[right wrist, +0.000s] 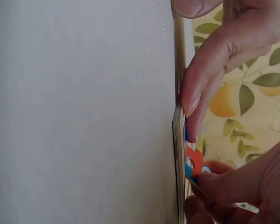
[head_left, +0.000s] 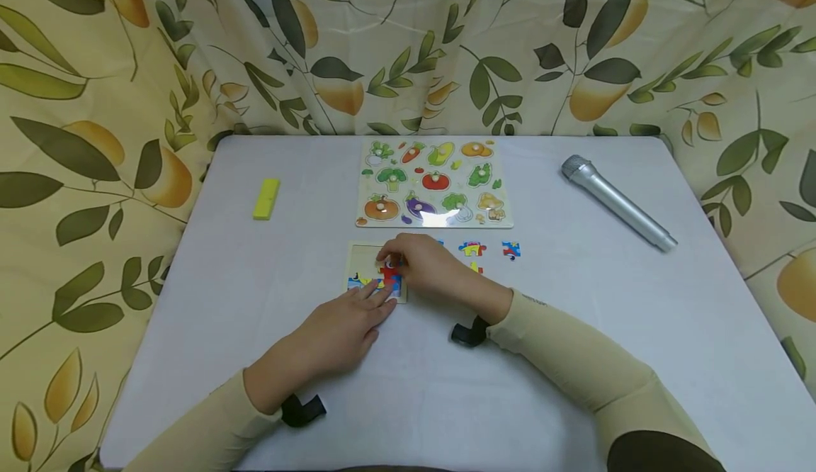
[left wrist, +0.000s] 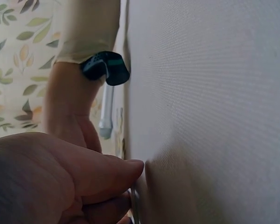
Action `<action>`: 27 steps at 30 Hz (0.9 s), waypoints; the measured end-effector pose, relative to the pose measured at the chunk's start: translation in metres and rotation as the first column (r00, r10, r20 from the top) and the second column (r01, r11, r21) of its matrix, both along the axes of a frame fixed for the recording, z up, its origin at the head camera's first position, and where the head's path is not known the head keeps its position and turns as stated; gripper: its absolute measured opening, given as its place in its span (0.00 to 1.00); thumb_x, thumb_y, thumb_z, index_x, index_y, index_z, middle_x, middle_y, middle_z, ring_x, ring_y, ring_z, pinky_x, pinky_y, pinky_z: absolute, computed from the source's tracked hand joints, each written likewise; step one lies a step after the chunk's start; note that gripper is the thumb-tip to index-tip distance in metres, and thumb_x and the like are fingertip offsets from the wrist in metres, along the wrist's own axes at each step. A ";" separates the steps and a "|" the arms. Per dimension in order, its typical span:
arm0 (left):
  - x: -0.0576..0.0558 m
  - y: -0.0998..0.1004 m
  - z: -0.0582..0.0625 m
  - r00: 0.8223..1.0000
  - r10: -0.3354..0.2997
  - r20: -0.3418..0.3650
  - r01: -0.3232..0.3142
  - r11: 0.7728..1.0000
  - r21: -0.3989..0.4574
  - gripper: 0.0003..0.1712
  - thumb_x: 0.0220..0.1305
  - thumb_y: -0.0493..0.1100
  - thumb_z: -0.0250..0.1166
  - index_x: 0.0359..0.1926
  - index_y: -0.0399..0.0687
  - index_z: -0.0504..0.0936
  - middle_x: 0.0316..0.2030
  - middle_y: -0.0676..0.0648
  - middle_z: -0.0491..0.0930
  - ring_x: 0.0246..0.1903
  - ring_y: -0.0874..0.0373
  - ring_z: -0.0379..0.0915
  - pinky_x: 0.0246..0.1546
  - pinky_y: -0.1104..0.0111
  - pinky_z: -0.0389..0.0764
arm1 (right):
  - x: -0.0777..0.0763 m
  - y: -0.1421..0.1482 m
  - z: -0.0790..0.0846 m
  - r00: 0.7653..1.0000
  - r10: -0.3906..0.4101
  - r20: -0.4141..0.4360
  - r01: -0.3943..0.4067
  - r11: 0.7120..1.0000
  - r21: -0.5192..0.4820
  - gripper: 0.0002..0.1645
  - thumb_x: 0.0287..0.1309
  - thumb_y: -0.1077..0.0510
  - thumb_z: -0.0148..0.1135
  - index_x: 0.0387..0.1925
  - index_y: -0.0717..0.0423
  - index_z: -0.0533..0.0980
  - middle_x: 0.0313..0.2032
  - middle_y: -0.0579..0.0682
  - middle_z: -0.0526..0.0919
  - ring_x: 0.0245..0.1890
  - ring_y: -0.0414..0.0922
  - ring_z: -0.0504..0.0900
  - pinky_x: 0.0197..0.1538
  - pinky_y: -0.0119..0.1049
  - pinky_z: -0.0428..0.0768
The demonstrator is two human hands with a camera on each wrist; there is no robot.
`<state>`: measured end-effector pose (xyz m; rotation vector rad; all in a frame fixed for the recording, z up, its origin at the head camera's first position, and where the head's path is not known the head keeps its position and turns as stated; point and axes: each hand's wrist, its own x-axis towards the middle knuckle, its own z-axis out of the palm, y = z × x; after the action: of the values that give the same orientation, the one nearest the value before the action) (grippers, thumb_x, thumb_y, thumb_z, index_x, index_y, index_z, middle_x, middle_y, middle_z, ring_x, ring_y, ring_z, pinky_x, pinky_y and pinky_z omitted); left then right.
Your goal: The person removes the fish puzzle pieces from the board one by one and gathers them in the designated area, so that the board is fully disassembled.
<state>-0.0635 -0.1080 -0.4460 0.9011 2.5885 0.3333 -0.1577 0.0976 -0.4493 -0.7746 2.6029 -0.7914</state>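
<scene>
In the head view, a small jigsaw puzzle tray [head_left: 365,256] lies at the table's middle, its near part filled with blue and yellow pieces. My left hand [head_left: 341,327] rests its outstretched fingers on the tray's near edge and the laid pieces. Above the tray's right side, my right hand [head_left: 426,265] pinches a red and blue puzzle piece [right wrist: 194,161] between thumb and fingers. The right wrist view shows this piece tilted against the tray, partly covered by the thumb. Loose puzzle pieces [head_left: 472,249] lie right of the tray, some hidden behind my right hand and forearm.
A vegetable peg board [head_left: 435,181] lies just beyond the tray. At the left is a yellow-green block [head_left: 266,199]; at the right, a silver microphone [head_left: 618,203]. A white cloth covers the table [head_left: 414,401], and a patterned curtain [head_left: 408,47] hangs behind it.
</scene>
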 end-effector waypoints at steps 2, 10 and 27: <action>0.000 0.000 0.001 1.000 0.004 0.006 -0.004 1.000 -0.002 0.31 0.80 0.47 0.62 0.80 0.52 0.72 0.82 0.48 0.65 0.85 0.48 0.54 0.81 0.49 0.66 | 0.001 -0.001 0.000 1.000 -0.025 0.004 0.025 1.000 -0.008 0.16 0.69 0.68 0.65 0.52 0.50 0.88 0.41 0.44 0.88 0.44 0.43 0.83 0.55 0.41 0.86; 0.001 0.000 0.001 1.000 0.006 0.008 -0.006 1.000 0.009 0.31 0.79 0.46 0.63 0.79 0.51 0.72 0.81 0.48 0.66 0.85 0.47 0.54 0.81 0.48 0.66 | 0.002 -0.001 0.001 0.999 -0.051 -0.005 0.051 0.998 -0.028 0.13 0.70 0.67 0.67 0.47 0.50 0.91 0.43 0.43 0.90 0.48 0.43 0.86 0.57 0.42 0.86; 0.002 0.002 0.004 0.999 0.020 0.027 -0.019 1.000 -0.004 0.32 0.79 0.46 0.63 0.80 0.52 0.71 0.82 0.49 0.65 0.85 0.48 0.55 0.81 0.48 0.66 | -0.005 0.025 0.015 0.962 -0.238 0.131 0.258 0.951 -0.170 0.11 0.65 0.65 0.72 0.45 0.49 0.91 0.35 0.48 0.86 0.37 0.47 0.81 0.39 0.36 0.81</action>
<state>-0.0618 -0.1055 -0.4418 0.8648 2.5743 0.3434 -0.1630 0.1225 -0.4339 -0.4377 2.5838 -1.1297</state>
